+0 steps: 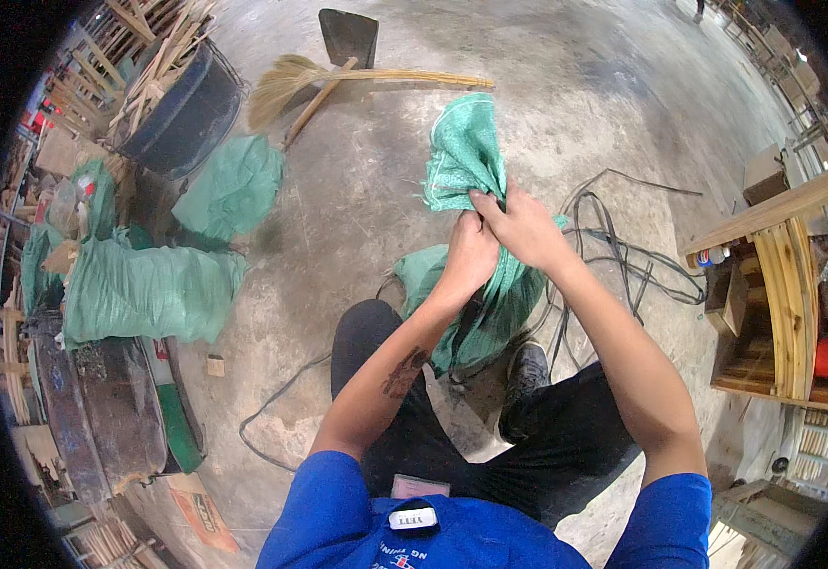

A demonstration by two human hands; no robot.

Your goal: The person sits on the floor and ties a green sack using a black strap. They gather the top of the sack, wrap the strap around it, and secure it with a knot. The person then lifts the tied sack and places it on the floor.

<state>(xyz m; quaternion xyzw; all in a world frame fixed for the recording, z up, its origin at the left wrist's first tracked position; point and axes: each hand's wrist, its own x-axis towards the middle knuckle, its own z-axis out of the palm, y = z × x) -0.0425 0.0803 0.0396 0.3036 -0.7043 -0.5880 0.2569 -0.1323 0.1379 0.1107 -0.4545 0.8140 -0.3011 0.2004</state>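
Both my hands grip the gathered neck of a green woven sack [466, 152] in front of me. My left hand [473, 254] is closed round the bunched cloth, a little below the other. Just above and to the right, my right hand [523, 226] clasps the same neck, its thumb and fingers pressed together against the left hand. The sack's loose mouth flares out above my fists. Its fuller body hangs below them between my knees, partly hidden by my forearms. What the sack holds cannot be seen.
A straw broom [291, 85] and a dark dustpan [348, 38] lie ahead. At left stand a dark tub [181, 114] of wood strips and more green sacks [153, 292]. Black cable [613, 237] coils on the right floor, near a wooden frame [783, 308].
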